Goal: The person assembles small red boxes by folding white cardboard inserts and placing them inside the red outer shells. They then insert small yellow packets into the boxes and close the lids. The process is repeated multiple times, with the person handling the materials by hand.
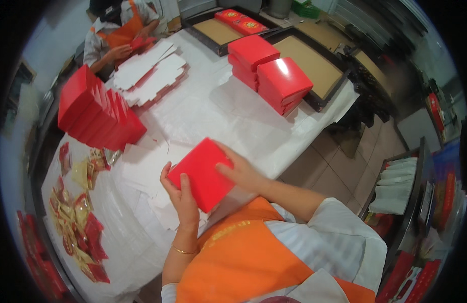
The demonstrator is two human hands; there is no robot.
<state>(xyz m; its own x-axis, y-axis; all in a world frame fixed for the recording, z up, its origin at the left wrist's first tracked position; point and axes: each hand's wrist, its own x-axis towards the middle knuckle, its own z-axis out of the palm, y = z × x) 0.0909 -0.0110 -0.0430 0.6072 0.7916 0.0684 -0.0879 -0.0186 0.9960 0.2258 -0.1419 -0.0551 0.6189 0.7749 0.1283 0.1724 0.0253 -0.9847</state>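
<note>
In front of my orange apron I hold a plain red box (202, 178), tilted above the table's near edge. My left hand (184, 199) grips its left corner, with the thumb on the red face and fingers around the side. On the box's right side, my right hand (236, 169) has its thumb on the face; its other fingers are partly hidden behind the box. Loose white sheets (142, 164) lie on the table just beyond and left of it.
Red boxes (99, 113) are stacked at left, another red stack (281, 83) stands far right. Small wrapped packets (74, 227) lie at near left. Flat white-backed card blanks (150, 73) lie before a co-worker (119, 35) holding something red. Black-rimmed trays (213, 33) line the far side.
</note>
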